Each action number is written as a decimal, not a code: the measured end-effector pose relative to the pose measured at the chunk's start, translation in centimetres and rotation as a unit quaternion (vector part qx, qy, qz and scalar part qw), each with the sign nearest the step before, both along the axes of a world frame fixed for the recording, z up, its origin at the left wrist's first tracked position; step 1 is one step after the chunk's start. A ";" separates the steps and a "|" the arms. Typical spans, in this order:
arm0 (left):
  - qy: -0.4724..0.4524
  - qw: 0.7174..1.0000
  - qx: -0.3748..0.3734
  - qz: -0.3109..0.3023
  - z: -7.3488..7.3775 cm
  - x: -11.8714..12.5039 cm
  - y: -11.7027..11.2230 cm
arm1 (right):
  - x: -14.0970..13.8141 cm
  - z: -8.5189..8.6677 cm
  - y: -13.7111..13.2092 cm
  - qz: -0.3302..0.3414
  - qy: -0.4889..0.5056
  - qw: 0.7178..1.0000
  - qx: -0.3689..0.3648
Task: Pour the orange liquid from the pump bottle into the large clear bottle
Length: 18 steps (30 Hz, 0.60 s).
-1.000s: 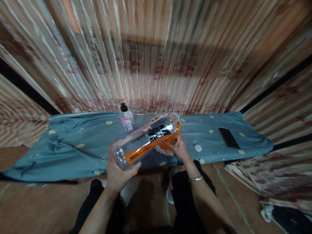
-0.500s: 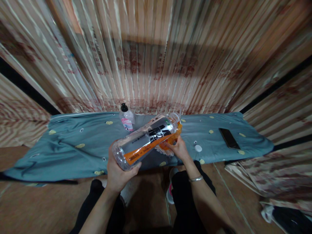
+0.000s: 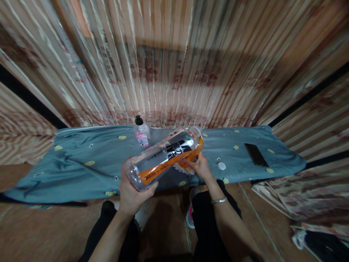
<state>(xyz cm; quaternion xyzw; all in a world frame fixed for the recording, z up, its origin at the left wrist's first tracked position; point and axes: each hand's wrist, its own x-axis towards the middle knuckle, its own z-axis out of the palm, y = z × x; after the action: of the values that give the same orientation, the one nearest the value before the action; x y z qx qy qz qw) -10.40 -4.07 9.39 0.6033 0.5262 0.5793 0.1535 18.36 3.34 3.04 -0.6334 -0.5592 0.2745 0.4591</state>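
A large clear plastic bottle [image 3: 163,156] with a silver, black and orange label lies tilted across the middle, its open mouth towards the upper right. My left hand [image 3: 133,193] is closed around its base end. Beneath the neck, my right hand [image 3: 201,166] grips an orange see-through object [image 3: 194,154] with a pale ruffled edge. The bottle hides much of that object, so its kind is unclear. A small white cap [image 3: 221,166] lies on the cloth to the right of my right hand.
A clear pump bottle [image 3: 142,134] with a black top stands behind the large bottle. On the right, a dark phone [image 3: 256,155] rests on the teal cloth-covered bench [image 3: 73,160]. Striped curtains [image 3: 169,83] hang behind and at both sides.
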 end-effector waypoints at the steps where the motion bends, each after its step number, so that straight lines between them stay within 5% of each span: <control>1: 0.001 1.000 -0.002 0.002 0.0 0.0 0.0 | 0.0 -0.1 0.0 0.000 0.002 1.000 0.002; 18: 0.004 1.000 0.015 0.001 -0.3 0.0 0.1 | 0.1 -0.3 0.2 -0.002 0.010 1.000 -0.015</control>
<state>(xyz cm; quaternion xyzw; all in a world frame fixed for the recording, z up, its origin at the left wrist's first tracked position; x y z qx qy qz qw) -10.36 -4.00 9.12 0.6076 0.5184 0.5849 0.1415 18.49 3.52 2.79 -0.6382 -0.5491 0.2885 0.4559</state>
